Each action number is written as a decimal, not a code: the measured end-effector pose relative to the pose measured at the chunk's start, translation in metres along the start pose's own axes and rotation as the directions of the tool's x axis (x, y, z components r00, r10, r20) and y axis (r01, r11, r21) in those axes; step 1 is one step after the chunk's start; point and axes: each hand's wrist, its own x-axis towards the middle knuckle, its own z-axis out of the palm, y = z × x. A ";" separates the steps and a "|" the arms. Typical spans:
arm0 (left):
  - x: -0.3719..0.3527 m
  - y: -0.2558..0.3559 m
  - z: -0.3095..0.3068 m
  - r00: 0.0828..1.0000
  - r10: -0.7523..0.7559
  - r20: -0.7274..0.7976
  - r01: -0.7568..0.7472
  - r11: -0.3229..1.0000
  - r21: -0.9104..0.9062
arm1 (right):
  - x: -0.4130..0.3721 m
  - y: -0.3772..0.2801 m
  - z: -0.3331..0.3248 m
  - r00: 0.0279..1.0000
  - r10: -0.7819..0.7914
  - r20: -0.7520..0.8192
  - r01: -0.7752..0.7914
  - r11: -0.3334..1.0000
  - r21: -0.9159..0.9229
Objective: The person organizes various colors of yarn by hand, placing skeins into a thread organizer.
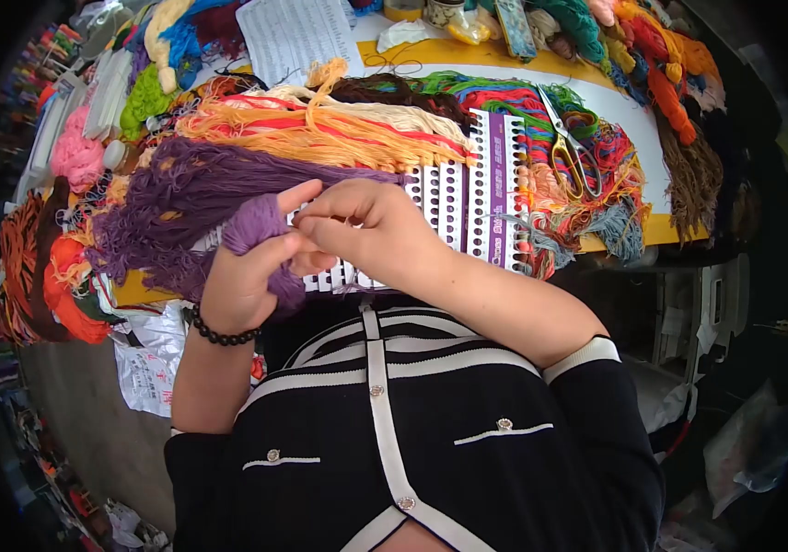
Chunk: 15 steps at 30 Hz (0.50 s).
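Note:
A lighter purple skein of embroidery thread (pixel 254 224) is wrapped around my left hand (pixel 265 262), held with the index finger stretched out and the thumb bent in. My right hand (pixel 371 230) meets its fingertips in a pinch; what lies between its fingers is too small to make out. Under and behind both hands spreads a large bundle of dark purple thread (pixel 201 179). White punched thread cards (pixel 495 207) with purple print lie just right of my right hand, with thread ends at their edges.
Gold-handled scissors (pixel 567 156) rest on mixed coloured threads at the right. Orange and cream threads (pixel 320 124) lie behind the purple bundle. A printed paper sheet (pixel 297 41) is at the back. Pink thread (pixel 81 152) sits at the left, and a plastic bag (pixel 150 368) hangs below the table edge.

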 end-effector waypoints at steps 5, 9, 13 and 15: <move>-0.004 -0.005 0.001 0.999 -0.013 0.048 0.005 0.988 0.157 | 0.001 0.009 0.010 0.975 0.218 0.040 -0.222 0.959 0.178; -0.008 -0.008 -0.006 0.999 -0.001 0.050 -0.006 0.989 0.146 | -0.001 0.012 0.007 0.956 0.273 0.107 -0.293 0.911 0.291; -0.010 -0.003 -0.007 0.999 -0.035 -0.023 0.034 0.998 -0.060 | -0.004 0.007 0.011 0.981 0.194 -0.004 -0.186 0.946 0.266; -0.012 -0.003 -0.009 0.999 -0.008 -0.035 0.006 0.999 -0.053 | -0.004 0.007 0.011 0.986 0.166 -0.030 -0.152 0.951 0.269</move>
